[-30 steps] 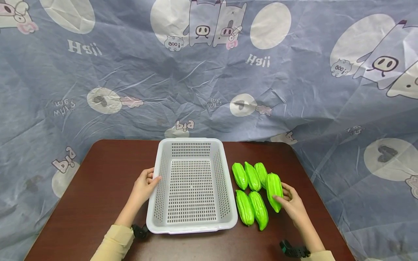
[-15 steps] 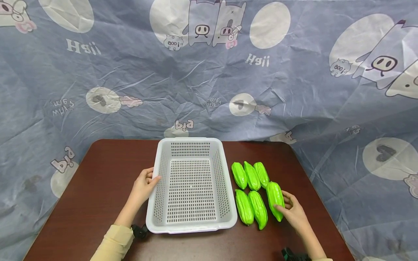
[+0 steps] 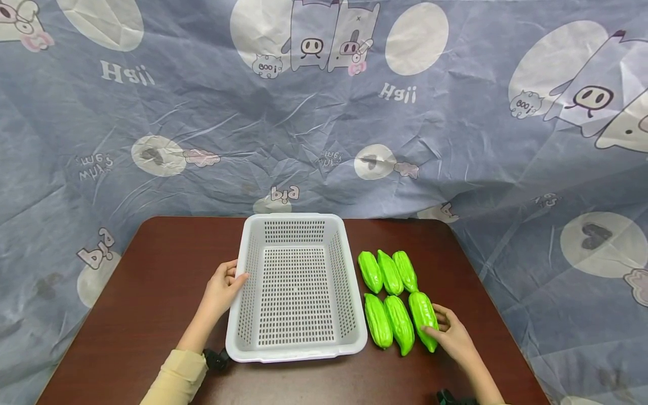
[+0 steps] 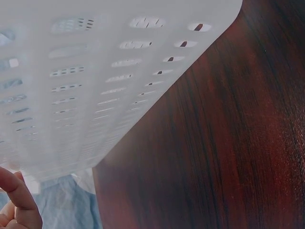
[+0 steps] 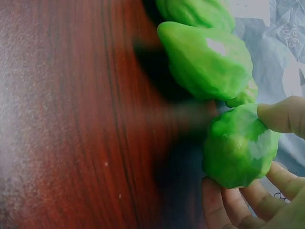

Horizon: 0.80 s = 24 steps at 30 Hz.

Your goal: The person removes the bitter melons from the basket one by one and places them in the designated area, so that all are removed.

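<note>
My left hand [image 3: 224, 287] grips the left rim of a white perforated plastic basket [image 3: 235, 315], thumb over the rim and fingers outside. In the left wrist view, the basket's slotted side wall [image 4: 71, 105] fills the upper left, with curled fingers [image 4: 21, 200] at the lower left. My right hand [image 3: 455, 337] holds a bright green bitter melon [image 3: 423, 318] at the front right of a group. The right wrist view shows this bitter melon [image 5: 240, 148] end-on, between the thumb and the fingers. Beside it lies another bitter melon [image 3: 400, 325].
Several more bitter melons [image 3: 391, 273] lie in two rows between the basket and my right hand. The dark wooden table [image 3: 167, 281] extends to both sides. A printed grey-blue cloth [image 3: 324, 129] hangs behind its far edge.
My right hand has moved the bitter melon toward me, down into line with the front row. The left hand has stayed on the basket's rim.
</note>
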Motion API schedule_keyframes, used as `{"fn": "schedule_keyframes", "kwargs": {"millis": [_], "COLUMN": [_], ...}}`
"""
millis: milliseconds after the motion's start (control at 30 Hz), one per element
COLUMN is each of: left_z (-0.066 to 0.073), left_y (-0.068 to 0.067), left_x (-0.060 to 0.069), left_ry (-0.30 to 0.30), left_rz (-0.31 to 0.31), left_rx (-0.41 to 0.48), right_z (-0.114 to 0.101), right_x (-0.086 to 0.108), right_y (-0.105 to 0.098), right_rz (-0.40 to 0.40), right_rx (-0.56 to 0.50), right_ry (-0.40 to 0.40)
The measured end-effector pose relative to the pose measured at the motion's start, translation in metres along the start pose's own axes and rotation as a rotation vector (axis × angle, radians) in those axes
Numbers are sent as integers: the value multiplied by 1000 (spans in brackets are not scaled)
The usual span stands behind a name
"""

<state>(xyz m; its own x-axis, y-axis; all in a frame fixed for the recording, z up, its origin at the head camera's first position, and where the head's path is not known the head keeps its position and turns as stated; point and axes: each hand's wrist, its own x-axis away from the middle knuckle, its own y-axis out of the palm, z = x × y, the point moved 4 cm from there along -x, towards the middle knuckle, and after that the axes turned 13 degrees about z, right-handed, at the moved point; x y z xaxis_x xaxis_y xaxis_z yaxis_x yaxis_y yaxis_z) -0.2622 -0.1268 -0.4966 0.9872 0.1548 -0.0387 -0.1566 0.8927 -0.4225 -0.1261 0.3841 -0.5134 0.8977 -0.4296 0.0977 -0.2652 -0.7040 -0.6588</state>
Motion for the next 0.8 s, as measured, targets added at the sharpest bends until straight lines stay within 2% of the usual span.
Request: {"fn": "schedule_keyframes", "kwargs": {"millis": [333,567,800], "left_z": [0,1,0], "left_y": [1,1,1], "left_x": [0,0,-1], "left_ry": [-9,-2,-4], "left_rz": [3,27,25], "left_rx": [2,8,2], "right_z": [5,9,9], "right_x": [2,1,-1], "right_y": [2,4,5], "right_rz": [-24,-46,-60], "right_rx": [49,22,30], "right_ry": [0,30,34]}}
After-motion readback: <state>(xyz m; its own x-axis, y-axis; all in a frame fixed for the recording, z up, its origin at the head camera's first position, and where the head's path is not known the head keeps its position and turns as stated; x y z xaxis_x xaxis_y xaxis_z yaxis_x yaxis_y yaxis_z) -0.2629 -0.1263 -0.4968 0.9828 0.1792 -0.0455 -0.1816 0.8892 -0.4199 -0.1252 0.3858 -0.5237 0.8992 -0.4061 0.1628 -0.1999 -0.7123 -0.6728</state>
